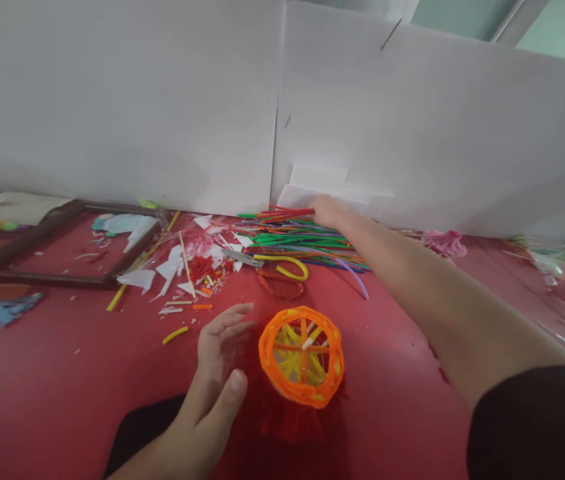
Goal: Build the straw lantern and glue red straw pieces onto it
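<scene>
A round basket-like piece [303,393] made of orange pipe cleaners, with crossed spokes and yellow strands inside, stands on the red table. Just left of it is my left hand [219,373], fingers apart and holding nothing. My right hand [329,212] reaches to the back, over a pile of coloured pipe cleaners [292,239]. Its fingers, partly hidden, appear closed at the ends of some red pipe cleaners [292,212]. Scissors [242,257] with an orange handle lie in front of the pile, beside a bent yellow pipe cleaner [295,261].
White paper scraps and cut bits [172,270] litter the table left of the scissors. Farther left lies a dark frame [47,277]. A white partition [162,100] rises behind everything. A pink ruffled piece [445,243] sits at right, and a black object [145,427] lies under my left arm.
</scene>
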`<action>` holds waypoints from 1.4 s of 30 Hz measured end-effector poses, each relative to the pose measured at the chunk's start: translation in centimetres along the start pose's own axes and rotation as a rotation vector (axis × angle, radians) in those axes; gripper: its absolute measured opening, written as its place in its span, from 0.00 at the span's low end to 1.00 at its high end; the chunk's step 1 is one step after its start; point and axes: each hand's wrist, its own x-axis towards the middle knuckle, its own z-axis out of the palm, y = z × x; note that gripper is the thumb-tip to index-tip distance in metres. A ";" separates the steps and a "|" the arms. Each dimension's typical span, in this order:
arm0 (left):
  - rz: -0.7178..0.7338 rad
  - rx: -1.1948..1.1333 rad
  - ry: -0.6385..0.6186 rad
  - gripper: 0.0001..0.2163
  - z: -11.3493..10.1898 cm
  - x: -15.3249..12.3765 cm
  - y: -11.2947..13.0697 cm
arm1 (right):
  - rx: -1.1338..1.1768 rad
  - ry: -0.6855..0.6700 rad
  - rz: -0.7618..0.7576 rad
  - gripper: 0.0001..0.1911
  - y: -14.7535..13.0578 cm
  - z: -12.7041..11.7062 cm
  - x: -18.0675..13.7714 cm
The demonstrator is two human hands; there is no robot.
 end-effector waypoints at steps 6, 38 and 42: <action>-0.001 -0.017 -0.035 0.25 -0.9 0.5 -1.1 | -0.056 -0.039 0.073 0.18 -0.4 0.1 0.3; 0.122 0.057 -0.120 0.28 -2.4 2.2 -4.0 | 0.330 0.602 0.256 0.10 0.8 -8.3 -0.7; 0.134 0.032 -0.148 0.25 -1.4 0.7 -1.7 | 0.522 0.969 0.212 0.08 1.9 -12.0 -2.3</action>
